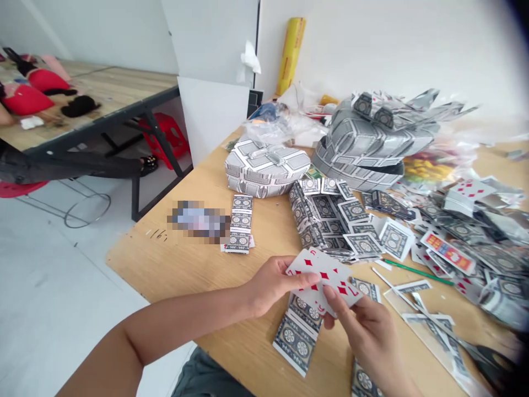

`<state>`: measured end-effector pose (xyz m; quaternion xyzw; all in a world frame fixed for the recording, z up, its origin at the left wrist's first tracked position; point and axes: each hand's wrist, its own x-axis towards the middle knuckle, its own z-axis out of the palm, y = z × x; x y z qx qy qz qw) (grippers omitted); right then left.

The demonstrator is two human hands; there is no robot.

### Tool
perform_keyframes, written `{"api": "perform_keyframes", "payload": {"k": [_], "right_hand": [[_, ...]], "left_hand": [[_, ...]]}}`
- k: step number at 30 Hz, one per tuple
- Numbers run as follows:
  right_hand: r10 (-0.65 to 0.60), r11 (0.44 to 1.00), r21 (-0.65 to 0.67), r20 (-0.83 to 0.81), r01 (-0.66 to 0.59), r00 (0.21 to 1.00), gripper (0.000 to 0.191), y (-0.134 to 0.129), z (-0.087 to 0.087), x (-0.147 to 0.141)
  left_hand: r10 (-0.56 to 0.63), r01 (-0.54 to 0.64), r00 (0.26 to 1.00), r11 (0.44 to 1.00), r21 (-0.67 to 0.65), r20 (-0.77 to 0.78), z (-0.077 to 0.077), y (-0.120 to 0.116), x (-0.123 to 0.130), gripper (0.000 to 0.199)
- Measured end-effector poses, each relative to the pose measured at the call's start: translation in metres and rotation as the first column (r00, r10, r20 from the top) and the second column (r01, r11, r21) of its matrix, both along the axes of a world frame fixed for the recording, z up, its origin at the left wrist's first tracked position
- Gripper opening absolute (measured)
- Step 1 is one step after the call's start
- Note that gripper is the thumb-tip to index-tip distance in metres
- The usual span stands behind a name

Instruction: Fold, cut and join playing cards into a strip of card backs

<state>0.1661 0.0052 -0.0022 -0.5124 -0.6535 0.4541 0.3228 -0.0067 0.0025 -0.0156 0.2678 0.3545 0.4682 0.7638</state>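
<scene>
My left hand (pixel 275 284) pinches the left side of red diamond playing cards (pixel 311 274), face up, with its thumb on top. My right hand (pixel 363 320) grips their lower right side, thumb pressed on the face. The cards overlap; how many there are I cannot tell. Beneath them on the table lies a strip of joined patterned cards (pixel 296 342), its upper end partly hidden. Another card strip (pixel 240 223) lies farther left. Beyond my hands stands an open box made of folded cards (pixel 326 215), with loose cards leaning on its front.
Scissors (pixel 475 347) and a green stick (pixel 419 271) lie at the right, near a heap of cards (pixel 467 226). Behind are a lidded card-woven box (pixel 266 165) and a larger one (pixel 372 138). A person's leg (pixel 74 167) shows under the other table (pixel 124 82).
</scene>
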Motion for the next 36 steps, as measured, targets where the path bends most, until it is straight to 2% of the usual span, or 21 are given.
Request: {"api": "perform_keyframes", "payload": {"k": [3, 10, 15, 19, 23, 26, 36], "right_hand": [[-0.010, 1.000, 0.001, 0.008, 0.010, 1.000, 0.046, 0.001, -0.003, 0.002], [0.038, 0.997, 0.071, 0.032, -0.041, 0.999, 0.042, 0.004, -0.008, 0.009], [0.082, 0.993, 0.079, 0.020, -0.084, 0.996, 0.030, 0.003, -0.013, 0.013], [0.033, 0.993, 0.116, 0.049, -0.038, 0.998, 0.023, 0.004, -0.016, 0.012], [-0.003, 0.998, 0.070, -0.027, 0.005, 1.000, 0.022, 0.009, -0.010, 0.010], [-0.016, 0.999, 0.049, -0.073, 0.019, 0.997, 0.022, 0.012, -0.003, 0.010], [-0.017, 0.999, 0.042, -0.095, 0.021, 0.995, 0.023, 0.017, 0.013, 0.016]], "left_hand": [[0.030, -0.030, 1.000, 0.999, -0.028, -0.008, 0.000, 0.001, 0.000, 0.044], [0.013, -0.013, 1.000, 1.000, 0.011, -0.021, 0.001, 0.001, -0.003, 0.045], [0.095, -0.095, 0.995, 0.995, 0.015, 0.015, -0.001, 0.003, -0.002, 0.046], [0.123, -0.123, 0.992, 0.992, -0.009, 0.023, 0.001, 0.005, -0.002, 0.048], [0.096, -0.098, 0.991, 0.995, -0.017, -0.088, 0.003, 0.005, -0.005, 0.042], [0.086, -0.081, 0.982, 0.996, 0.036, -0.168, 0.004, 0.007, -0.008, 0.040], [-0.017, 0.040, 0.971, 0.995, 0.088, -0.240, 0.007, 0.013, -0.016, 0.052]]}}
